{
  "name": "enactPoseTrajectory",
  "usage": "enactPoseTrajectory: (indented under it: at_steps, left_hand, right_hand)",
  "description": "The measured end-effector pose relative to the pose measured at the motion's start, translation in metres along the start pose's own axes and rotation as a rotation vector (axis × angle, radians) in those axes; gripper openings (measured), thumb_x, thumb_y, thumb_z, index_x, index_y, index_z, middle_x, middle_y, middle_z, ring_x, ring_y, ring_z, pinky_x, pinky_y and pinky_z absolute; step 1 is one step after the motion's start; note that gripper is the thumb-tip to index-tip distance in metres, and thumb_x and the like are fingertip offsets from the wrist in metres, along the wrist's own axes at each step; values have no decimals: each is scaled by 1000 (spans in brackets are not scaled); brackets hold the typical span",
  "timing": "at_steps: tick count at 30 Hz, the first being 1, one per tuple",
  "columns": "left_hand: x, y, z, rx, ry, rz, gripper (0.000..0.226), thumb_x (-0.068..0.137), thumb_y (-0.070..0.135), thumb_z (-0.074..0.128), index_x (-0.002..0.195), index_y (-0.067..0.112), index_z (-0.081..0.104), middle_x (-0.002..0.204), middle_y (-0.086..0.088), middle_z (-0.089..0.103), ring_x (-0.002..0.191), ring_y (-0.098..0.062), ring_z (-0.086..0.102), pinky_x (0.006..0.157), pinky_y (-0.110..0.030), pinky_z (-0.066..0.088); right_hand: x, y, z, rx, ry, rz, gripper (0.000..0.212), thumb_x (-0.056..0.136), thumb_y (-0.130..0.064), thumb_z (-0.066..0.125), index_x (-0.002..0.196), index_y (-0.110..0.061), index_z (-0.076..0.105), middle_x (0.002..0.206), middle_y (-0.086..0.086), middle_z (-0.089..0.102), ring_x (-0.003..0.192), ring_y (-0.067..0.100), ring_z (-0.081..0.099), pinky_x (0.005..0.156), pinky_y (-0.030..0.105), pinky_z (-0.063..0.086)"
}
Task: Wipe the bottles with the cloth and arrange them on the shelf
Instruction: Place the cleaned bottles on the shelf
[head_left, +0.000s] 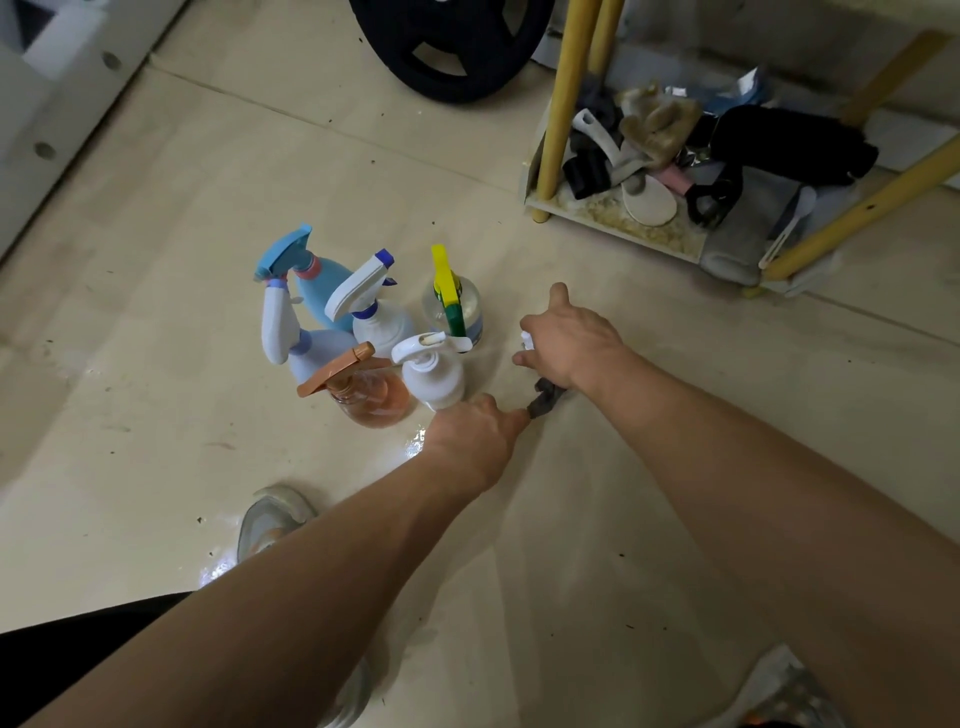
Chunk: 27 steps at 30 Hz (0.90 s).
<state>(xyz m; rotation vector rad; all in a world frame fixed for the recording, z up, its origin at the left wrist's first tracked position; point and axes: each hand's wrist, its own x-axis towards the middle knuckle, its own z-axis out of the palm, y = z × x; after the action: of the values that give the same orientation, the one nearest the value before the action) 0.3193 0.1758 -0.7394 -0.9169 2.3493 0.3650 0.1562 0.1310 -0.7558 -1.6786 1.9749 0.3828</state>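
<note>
Six glossy plastic bottles (382, 327), both hands (475, 434) (569, 345) pinching crumpled dark cloth (545, 400)

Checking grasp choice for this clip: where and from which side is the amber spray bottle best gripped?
Probably round the narrow neck of the amber spray bottle, just under its copper trigger, coming from the near side: it stands upright at the cluster's front, with the white pump bottle close on its right and others behind.

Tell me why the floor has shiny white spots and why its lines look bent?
Head view: the spots are glare on the glossy floor, beside the left hand and the shoe; head view: the wide lens curves the floor's lines near the edges; the light is dim.
</note>
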Motion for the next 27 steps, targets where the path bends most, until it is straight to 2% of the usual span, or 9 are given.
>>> enactPoseTrajectory:
  at_steps: [3,6,10,14,21,24,27]
  left_hand:
    - [-1,1,-1,22,-30,41,49,102,11,44,149,26,38,117,-16,50,98,-35,62,67,-35,40]
    - [0,2,-3,10,-50,69,44,99,11,50,141,22,46,115,-15,51,97,-35,62,66,-35,42]
    - [4,-1,-7,-142,-74,54,39,89,18,67,125,21,53,111,-11,54,92,-30,60,68,-34,48]
    - [3,0,-27,-284,-48,33,39,82,26,75,115,22,55,102,-6,54,88,-26,56,69,-33,46]
    - [23,9,-103,-348,-13,24,41,74,33,80,105,28,54,97,-2,54,88,-24,57,68,-31,41]
    - [18,16,-148,-386,-17,49,42,75,31,80,108,24,56,96,-3,55,86,-22,52,68,-30,38]
    - [-19,24,-208,-425,-22,40,43,72,29,82,106,24,58,97,-4,56,88,-25,56,68,-30,40]
  right_hand:
    - [-7,7,7,104,48,-2,34,101,-48,55,123,-22,58,130,11,34,82,31,55,76,35,46]
    - [-18,17,11,211,76,-19,30,97,-44,63,115,-21,63,126,9,39,88,32,61,81,37,52]
    - [-39,29,11,295,107,-21,25,93,-39,70,107,-18,69,121,6,42,90,30,62,81,34,50]
    - [-63,41,-2,339,125,-1,24,90,-41,72,95,-18,68,115,2,42,86,26,62,81,36,53]
    - [-85,80,-62,416,170,65,24,85,-43,78,91,-21,70,107,1,43,84,23,61,83,39,53]
    - [-100,95,-96,429,165,90,23,86,-41,78,98,-22,73,108,1,41,89,26,62,85,37,52]
    - [-139,99,-147,473,164,157,25,88,-40,77,104,-21,73,113,2,40,96,27,60,84,32,47]
